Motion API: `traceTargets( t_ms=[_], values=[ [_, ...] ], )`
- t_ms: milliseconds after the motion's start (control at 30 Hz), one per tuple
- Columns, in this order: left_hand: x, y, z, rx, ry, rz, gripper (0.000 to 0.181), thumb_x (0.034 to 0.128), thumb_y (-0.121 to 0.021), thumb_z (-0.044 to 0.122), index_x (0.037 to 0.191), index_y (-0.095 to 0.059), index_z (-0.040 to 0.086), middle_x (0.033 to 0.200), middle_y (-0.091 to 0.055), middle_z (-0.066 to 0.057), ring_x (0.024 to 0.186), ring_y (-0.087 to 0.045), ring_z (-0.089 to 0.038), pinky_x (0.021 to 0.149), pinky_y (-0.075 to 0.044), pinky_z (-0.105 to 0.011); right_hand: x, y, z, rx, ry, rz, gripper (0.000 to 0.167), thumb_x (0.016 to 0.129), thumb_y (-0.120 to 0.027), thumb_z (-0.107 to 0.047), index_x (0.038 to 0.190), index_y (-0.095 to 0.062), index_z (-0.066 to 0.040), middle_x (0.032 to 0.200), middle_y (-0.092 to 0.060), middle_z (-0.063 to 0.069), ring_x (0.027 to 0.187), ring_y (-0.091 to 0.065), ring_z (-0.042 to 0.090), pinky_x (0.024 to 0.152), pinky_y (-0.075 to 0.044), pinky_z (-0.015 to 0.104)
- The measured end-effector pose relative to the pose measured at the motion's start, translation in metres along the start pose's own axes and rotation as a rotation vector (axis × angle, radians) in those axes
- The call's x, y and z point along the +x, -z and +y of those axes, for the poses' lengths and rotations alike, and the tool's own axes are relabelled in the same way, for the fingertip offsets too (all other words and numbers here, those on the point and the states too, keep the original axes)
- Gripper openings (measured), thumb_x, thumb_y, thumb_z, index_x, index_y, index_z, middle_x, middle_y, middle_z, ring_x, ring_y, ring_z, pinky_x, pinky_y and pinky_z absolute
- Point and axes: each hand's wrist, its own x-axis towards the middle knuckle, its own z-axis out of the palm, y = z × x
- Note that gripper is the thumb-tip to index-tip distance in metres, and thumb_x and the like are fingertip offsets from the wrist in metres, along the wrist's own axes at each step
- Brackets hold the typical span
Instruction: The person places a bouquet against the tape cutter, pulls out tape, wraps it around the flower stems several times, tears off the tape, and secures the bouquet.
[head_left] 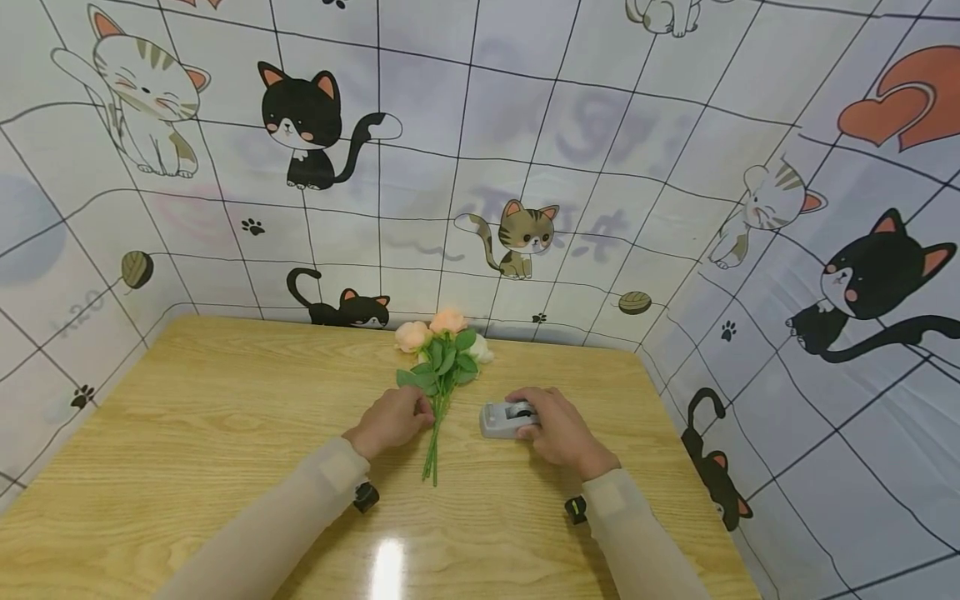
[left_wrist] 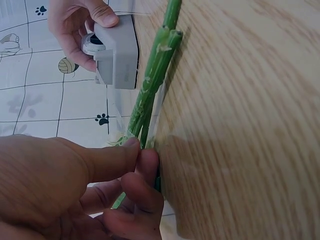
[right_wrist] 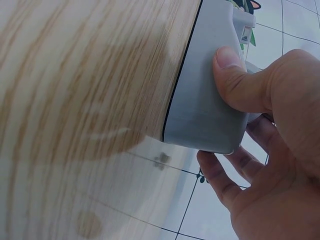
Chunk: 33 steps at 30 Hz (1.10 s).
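A bunch of artificial flowers (head_left: 444, 358) with peach and white blooms lies on the table, its green stems (left_wrist: 156, 75) pointing toward me. My left hand (head_left: 395, 419) pinches at the stems below the leaves, thumb against forefinger. The other left fingers (left_wrist: 142, 192) are curled beneath. To the right of the stems stands a grey tape dispenser (head_left: 498, 420) on the tabletop. My right hand (head_left: 558, 429) grips its far end, with the thumb (right_wrist: 235, 82) pressed on its side. A roll of tape (left_wrist: 93, 44) sits in it. Whether tape touches the stems I cannot tell.
The wood-grain table (head_left: 225, 450) ends at a wall sheet (head_left: 420, 183) printed with cats and grid lines, which also runs along both sides. A dark wrist device (head_left: 366, 497) sits at the left sleeve and another wrist device (head_left: 576, 509) at the right.
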Motion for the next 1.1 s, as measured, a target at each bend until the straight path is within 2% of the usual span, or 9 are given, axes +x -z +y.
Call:
traceTargets(
  t_ms=[67,200,400,433,800,867,900,1000,1100],
  values=[
    [0.004,-0.003,-0.004,0.011,0.006,0.005,0.011,0.1113,-0.083,0.027,0.102,-0.080,0.022,0.086,-0.076,0.008,0.069,-0.066,-0.011,0.061,-0.055,-0.031,0.000,0.000,0.000,-0.002,0.004,0.000,0.053,0.101,-0.091,-0.009,0.151,-0.074,-0.017,0.145,-0.080,0.010,0.129,-0.070,0.032,0.114,-0.061,0.060],
    [-0.001,-0.002,0.004,0.030,0.011,0.034,0.013,0.1094,-0.085,0.024,0.098,-0.079,0.021,0.085,-0.074,0.008,0.071,-0.065,-0.013,0.064,-0.054,-0.032,0.000,-0.001,0.000,-0.004,0.006,0.001,0.053,0.101,-0.091,-0.009,0.151,-0.075,-0.016,0.145,-0.080,0.010,0.127,-0.070,0.031,0.113,-0.061,0.059],
    [-0.030,0.020,0.042,0.038,-0.006,0.054,0.015,0.1091,-0.083,0.014,0.095,-0.078,0.015,0.092,-0.080,-0.001,0.074,-0.067,-0.016,0.067,-0.056,-0.035,0.000,-0.002,0.000,-0.007,-0.003,-0.001,0.053,0.102,-0.090,-0.010,0.151,-0.074,-0.017,0.146,-0.079,0.010,0.129,-0.069,0.032,0.114,-0.060,0.060],
    [-0.029,0.018,0.036,0.031,-0.027,0.064,0.015,0.1107,-0.083,0.019,0.097,-0.079,0.016,0.095,-0.081,0.000,0.077,-0.069,-0.016,0.069,-0.057,-0.035,0.001,-0.002,0.000,-0.009,-0.004,-0.002,0.053,0.102,-0.090,-0.010,0.152,-0.074,-0.017,0.146,-0.079,0.009,0.130,-0.069,0.032,0.115,-0.060,0.060],
    [-0.040,0.010,0.050,-0.038,-0.062,0.177,0.011,0.1062,-0.081,0.009,0.100,-0.076,0.001,0.088,-0.078,-0.012,0.071,-0.067,-0.017,0.066,-0.059,-0.033,0.001,-0.001,0.000,-0.019,-0.014,-0.008,0.054,0.103,-0.090,-0.012,0.153,-0.072,-0.018,0.150,-0.078,0.009,0.136,-0.069,0.034,0.119,-0.058,0.061],
    [-0.040,0.003,0.047,-0.043,-0.092,0.197,0.018,0.1055,-0.084,0.013,0.098,-0.073,0.000,0.083,-0.074,-0.008,0.067,-0.062,-0.013,0.061,-0.054,-0.029,0.001,-0.001,0.000,-0.022,-0.012,-0.008,0.054,0.103,-0.090,-0.013,0.154,-0.072,-0.018,0.150,-0.077,0.009,0.136,-0.068,0.035,0.119,-0.058,0.061],
    [-0.044,0.006,0.055,-0.065,-0.079,0.194,0.023,0.1040,-0.087,0.014,0.091,-0.071,0.002,0.076,-0.069,-0.004,0.063,-0.058,-0.010,0.058,-0.050,-0.028,0.001,-0.001,0.000,-0.024,-0.011,-0.008,0.054,0.103,-0.090,-0.013,0.154,-0.072,-0.018,0.151,-0.077,0.009,0.136,-0.068,0.035,0.119,-0.058,0.061],
    [-0.043,0.001,0.060,-0.082,-0.075,0.194,0.045,0.1016,-0.087,0.013,0.068,-0.057,0.010,0.061,-0.045,0.008,0.053,-0.039,-0.006,0.049,-0.034,-0.023,0.002,-0.001,0.000,-0.028,-0.011,-0.006,0.054,0.103,-0.090,-0.013,0.154,-0.072,-0.017,0.151,-0.077,0.009,0.136,-0.068,0.035,0.118,-0.058,0.061],
    [-0.046,0.000,0.070,-0.091,-0.036,0.178,0.063,0.0982,-0.087,0.009,0.057,-0.040,0.020,0.054,-0.028,0.014,0.049,-0.028,-0.004,0.046,-0.026,-0.022,0.002,-0.002,0.000,-0.024,-0.019,-0.009,0.054,0.103,-0.090,-0.012,0.153,-0.072,-0.017,0.150,-0.077,0.009,0.136,-0.068,0.035,0.118,-0.058,0.061]
  ],
)
